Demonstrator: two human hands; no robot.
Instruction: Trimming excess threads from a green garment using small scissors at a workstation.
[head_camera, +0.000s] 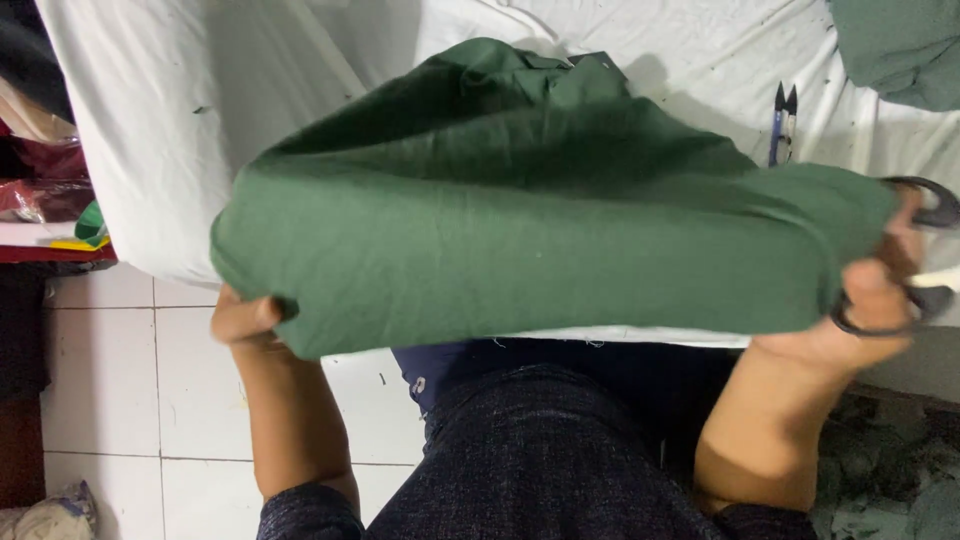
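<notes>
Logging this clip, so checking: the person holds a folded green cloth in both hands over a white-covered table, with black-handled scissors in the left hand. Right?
Not quite. The head view shows the black-handled scissors in the right hand, not the left. The left hand grips only the near corner of the green cloth, held in both hands over the white-covered table.

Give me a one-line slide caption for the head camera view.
Both hands stretch a green cloth over a white-covered table; the right hand also holds black scissors.
</notes>
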